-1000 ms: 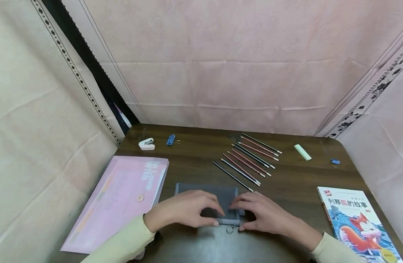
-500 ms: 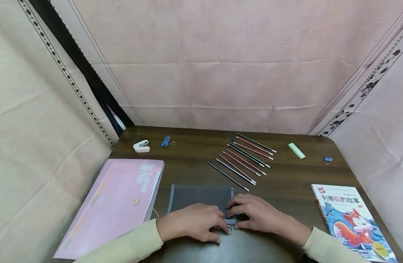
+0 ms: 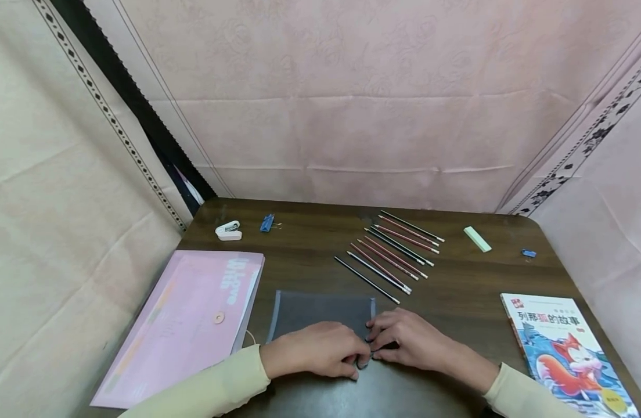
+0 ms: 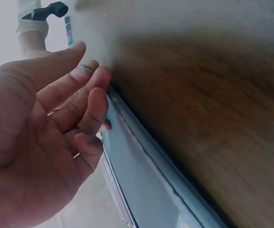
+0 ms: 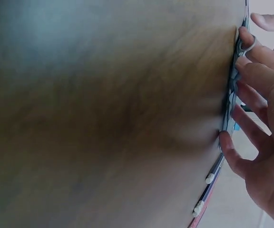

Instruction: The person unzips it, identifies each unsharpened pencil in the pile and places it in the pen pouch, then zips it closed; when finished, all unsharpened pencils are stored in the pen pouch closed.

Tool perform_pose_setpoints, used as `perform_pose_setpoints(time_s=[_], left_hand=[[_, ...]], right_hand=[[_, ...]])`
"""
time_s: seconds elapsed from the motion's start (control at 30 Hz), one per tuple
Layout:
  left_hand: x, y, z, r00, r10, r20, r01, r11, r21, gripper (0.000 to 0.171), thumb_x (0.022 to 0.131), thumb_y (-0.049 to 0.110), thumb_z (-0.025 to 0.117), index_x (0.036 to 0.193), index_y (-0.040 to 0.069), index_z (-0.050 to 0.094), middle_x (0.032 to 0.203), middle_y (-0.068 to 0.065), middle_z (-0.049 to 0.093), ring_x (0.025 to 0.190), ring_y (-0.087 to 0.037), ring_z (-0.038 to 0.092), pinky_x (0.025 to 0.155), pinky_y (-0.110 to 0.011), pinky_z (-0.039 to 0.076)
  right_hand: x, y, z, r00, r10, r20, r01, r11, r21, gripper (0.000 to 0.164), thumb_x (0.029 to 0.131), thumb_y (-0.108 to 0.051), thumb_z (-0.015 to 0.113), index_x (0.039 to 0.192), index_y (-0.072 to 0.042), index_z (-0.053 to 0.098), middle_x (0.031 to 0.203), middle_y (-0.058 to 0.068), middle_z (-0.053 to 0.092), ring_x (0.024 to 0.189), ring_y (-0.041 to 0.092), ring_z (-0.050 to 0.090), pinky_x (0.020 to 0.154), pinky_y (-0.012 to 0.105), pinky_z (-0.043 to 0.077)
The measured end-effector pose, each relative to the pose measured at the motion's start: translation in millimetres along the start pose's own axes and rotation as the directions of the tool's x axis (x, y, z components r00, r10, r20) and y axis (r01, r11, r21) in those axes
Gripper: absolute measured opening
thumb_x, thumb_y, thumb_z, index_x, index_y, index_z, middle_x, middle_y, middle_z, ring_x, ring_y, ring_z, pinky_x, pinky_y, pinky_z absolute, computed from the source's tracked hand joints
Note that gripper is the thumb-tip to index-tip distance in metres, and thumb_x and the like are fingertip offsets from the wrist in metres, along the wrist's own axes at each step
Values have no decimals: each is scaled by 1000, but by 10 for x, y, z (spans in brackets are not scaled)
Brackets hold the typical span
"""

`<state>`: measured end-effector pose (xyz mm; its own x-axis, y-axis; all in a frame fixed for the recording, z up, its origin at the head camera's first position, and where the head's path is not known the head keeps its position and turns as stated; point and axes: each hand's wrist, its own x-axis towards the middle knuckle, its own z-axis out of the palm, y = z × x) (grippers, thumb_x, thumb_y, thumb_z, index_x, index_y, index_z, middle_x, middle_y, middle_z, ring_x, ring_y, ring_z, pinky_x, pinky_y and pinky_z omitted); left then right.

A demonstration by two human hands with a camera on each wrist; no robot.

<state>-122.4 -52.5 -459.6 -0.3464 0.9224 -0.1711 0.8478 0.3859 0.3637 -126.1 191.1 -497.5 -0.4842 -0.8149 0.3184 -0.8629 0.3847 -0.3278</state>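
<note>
1. Two bare hands are working at the same corner of a dark mesh pouch, which lies flat on the brown surface (image 3: 310,255) near the person's edge.
2. Right hand (image 3: 411,342): thumb and fingers are bent in and look to be pinching that near right corner of the pouch (image 3: 320,307).
3. Left hand (image 3: 326,351): reaches across the pouch's near edge, fingers curled, tips just beside the right hand's. Honestly can't tell whether it's gripping anything.
4. Little metal ring (image 5: 252,46) sits at the pouch's edge, right by the fingertips. Shows best in the right wrist view.
5. Pink folder (image 3: 179,325) lies left of the pouch, a round button on its cover, partly behind the left sleeve (image 3: 211,380).
6. Bunch of pencils (image 3: 392,259) beyond the pouch, lined up on a slant, reddish and dark ones mixed, eraser ends toward the right hand.
7. Far left: a white gadget (image 3: 229,231), stapler-ish, with a blue binder clip (image 3: 266,223) near it.
8. Far right: a pale green stick (image 3: 477,239), then a smaller blue clip (image 3: 528,253).
9. Book with a fox on the cover (image 3: 570,357) lies nearer, beyond the right sleeve (image 3: 524,395).
</note>
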Motion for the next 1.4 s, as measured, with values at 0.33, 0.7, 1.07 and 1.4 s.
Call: perform_pose_setpoints(time_s=[0.33, 0.7, 1.07, 1.4], left_hand=[[-183, 25, -205, 972, -111, -205, 66, 975, -214, 12, 96, 36, 57, 87, 30, 62, 67, 23, 58, 52, 12, 45, 50, -9, 41], [-428, -33, -530, 922, -104, -373, 66, 991, -114, 8, 95, 42, 57, 89, 39, 61, 70, 28, 53, 61, 8, 44, 71, -18, 38], [-586, -122, -685, 911, -135, -389, 79, 985, -156, 6, 95, 39, 58, 91, 38, 62, 78, 27, 58, 61, 4, 44, 73, -24, 39], [-741, -294, -735, 923, -166, -348, 53, 948, -313, 4, 95, 36, 57, 94, 37, 61, 88, 21, 63, 67, 0, 49, 58, -16, 45]], right_hand=[[120, -169, -60, 968, -67, -243, 60, 997, -37, 16, 83, -21, 73, 94, -31, 67, 93, -23, 62, 91, -5, 56, 88, 19, 45], [341, -256, -248, 887, -181, -424, 151, 983, -103, 24, 76, -11, 78, 96, -20, 69, 94, -11, 66, 87, 4, 61, 82, 23, 48], [335, -256, -417, 873, -158, -462, 108, 985, -133, 25, 74, -9, 79, 97, -18, 71, 92, -8, 68, 86, 8, 61, 80, 25, 49], [242, -201, -504, 854, -145, -500, 102, 988, -114, 23, 77, -8, 76, 99, -15, 72, 94, -4, 70, 88, 13, 63, 80, 27, 49]])
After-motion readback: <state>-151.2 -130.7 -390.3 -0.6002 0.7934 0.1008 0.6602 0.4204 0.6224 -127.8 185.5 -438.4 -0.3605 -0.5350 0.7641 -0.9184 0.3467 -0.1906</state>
